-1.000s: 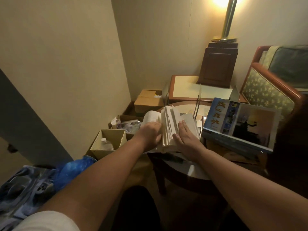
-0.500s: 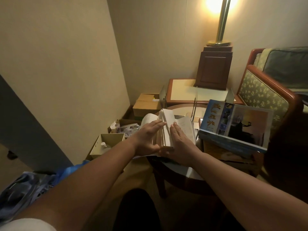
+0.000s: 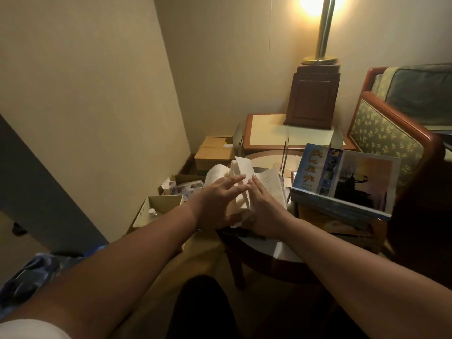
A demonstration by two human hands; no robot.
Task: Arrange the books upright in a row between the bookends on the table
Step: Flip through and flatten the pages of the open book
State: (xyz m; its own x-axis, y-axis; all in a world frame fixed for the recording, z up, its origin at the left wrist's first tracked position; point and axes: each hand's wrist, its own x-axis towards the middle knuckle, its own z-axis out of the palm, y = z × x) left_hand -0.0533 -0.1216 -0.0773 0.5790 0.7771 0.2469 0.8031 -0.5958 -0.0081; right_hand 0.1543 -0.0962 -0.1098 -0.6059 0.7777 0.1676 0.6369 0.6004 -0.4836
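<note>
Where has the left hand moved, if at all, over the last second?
Yes. The left hand has uncurled, its fingers reaching right across the open book, toward the blue-covered book.

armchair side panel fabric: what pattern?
Olive green with small repeating pale sprigs on the armchair's side panel; the head view shows it best.

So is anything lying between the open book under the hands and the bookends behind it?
Nothing visible. The open book sits just before the bookends; the blue picture book leans off to the right, outside that path.
</note>
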